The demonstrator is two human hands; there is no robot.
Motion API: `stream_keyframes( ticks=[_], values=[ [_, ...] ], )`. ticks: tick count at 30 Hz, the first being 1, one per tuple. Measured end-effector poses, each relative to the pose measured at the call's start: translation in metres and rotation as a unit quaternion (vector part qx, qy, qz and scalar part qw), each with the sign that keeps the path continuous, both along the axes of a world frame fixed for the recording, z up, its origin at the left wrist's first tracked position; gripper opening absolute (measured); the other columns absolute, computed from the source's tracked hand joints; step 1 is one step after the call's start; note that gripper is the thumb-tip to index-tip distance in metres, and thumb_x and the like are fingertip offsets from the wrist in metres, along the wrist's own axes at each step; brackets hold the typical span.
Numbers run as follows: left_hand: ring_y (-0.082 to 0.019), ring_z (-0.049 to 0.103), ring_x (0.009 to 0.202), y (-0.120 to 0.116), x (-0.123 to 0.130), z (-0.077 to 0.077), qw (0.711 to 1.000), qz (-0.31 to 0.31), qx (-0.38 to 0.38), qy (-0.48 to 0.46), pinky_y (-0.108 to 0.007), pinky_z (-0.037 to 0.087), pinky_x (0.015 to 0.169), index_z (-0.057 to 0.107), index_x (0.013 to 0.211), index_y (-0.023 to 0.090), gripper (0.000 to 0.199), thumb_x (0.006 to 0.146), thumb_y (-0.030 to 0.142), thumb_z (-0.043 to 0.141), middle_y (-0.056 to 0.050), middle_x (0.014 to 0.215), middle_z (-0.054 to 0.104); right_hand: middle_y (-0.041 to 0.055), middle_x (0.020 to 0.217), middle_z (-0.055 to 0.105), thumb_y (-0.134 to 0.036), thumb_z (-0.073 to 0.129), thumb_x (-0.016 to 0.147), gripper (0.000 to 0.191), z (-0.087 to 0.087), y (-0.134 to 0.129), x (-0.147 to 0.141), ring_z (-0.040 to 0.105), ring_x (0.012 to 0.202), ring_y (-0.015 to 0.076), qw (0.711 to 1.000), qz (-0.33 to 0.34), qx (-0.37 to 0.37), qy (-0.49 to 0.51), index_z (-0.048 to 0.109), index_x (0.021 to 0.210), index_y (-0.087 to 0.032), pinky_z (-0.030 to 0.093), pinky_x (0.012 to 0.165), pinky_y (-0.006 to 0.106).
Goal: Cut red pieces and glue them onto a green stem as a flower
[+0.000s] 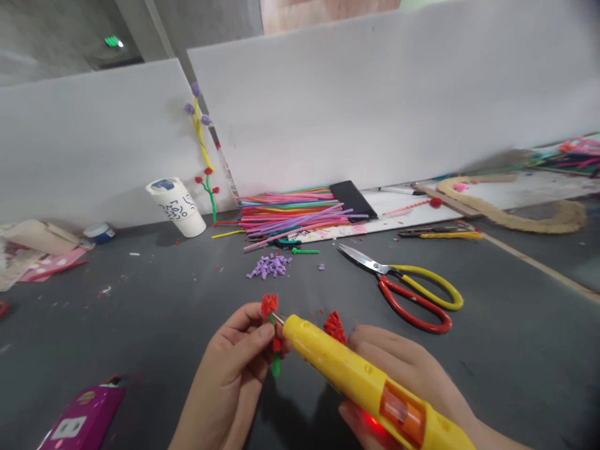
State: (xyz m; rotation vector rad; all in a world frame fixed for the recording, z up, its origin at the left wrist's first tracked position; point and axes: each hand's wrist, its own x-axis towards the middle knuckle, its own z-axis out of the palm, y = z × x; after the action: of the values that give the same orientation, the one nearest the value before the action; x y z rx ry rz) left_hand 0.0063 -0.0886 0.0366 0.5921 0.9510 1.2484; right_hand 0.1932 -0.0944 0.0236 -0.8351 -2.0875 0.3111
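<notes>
From my end, I'd judge the flower (270, 304) partly built: red bits ring the top of its green stem, and more red shows lower down between the fingers. It is up in front of me over the worktop (154, 294), pinched in the left hand (244, 350). The right hand (398, 356) grips the glue gun (347, 362), its nozzle right at the red head; I cannot tell whether glue is flowing. A heap of red pieces (334, 326) lies loose, so I reckon some work is left. The gun and right hand crowd that heap and hide part of it from me. Beyond are the purple pieces (270, 267), also loose, with a short green stem (307, 251) behind. The scissors (407, 287) lie to the right, clear of both hands. Toward the worktop's far edge I see the pipe cleaners (290, 212), a phone (355, 199), a white cup (175, 206) and a red-tipped sprig (212, 197), which looks finished to me. A purple box (84, 415) sits at my near left.
</notes>
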Motion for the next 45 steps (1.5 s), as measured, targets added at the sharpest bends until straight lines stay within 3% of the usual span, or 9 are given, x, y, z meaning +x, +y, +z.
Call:
stream_keyframes(
  ticks=[18,30,45],
  values=[
    [-0.009,0.06,0.059,-0.002,0.004,0.004,0.999,0.01,-0.034,-0.038,-0.017,0.051,0.058,0.075,0.08,0.015,0.011,0.071,0.009,0.072,-0.002,0.07,0.07,-0.0024,0.061,0.045,-0.019,0.055,0.082,0.023,-0.011,-0.003,0.002,0.041,0.055,0.0128,1.0,0.012,-0.011,-0.018,0.036,0.069,-0.022,0.032,0.052,0.027],
    [-0.009,0.059,0.06,-0.003,0.005,0.003,0.999,0.012,-0.032,-0.024,-0.018,0.05,0.06,0.074,0.079,0.015,0.01,0.071,0.008,0.072,-0.002,0.07,0.069,-0.0036,0.058,0.041,-0.011,0.049,0.072,0.02,-0.011,0.0,0.0,0.038,0.051,0.0122,0.999,0.017,0.011,-0.026,0.034,0.067,-0.023,0.03,0.049,0.026],
    [-0.01,0.061,0.06,-0.002,0.005,0.005,0.999,0.016,-0.03,-0.037,-0.019,0.05,0.06,0.074,0.076,0.015,0.01,0.069,0.009,0.074,-0.002,0.069,0.07,-0.0039,0.056,0.041,-0.015,0.047,0.076,0.022,-0.009,0.0,0.001,0.038,0.048,0.0122,0.999,0.007,0.031,-0.034,0.031,0.064,-0.023,0.029,0.046,0.025]
  ],
)
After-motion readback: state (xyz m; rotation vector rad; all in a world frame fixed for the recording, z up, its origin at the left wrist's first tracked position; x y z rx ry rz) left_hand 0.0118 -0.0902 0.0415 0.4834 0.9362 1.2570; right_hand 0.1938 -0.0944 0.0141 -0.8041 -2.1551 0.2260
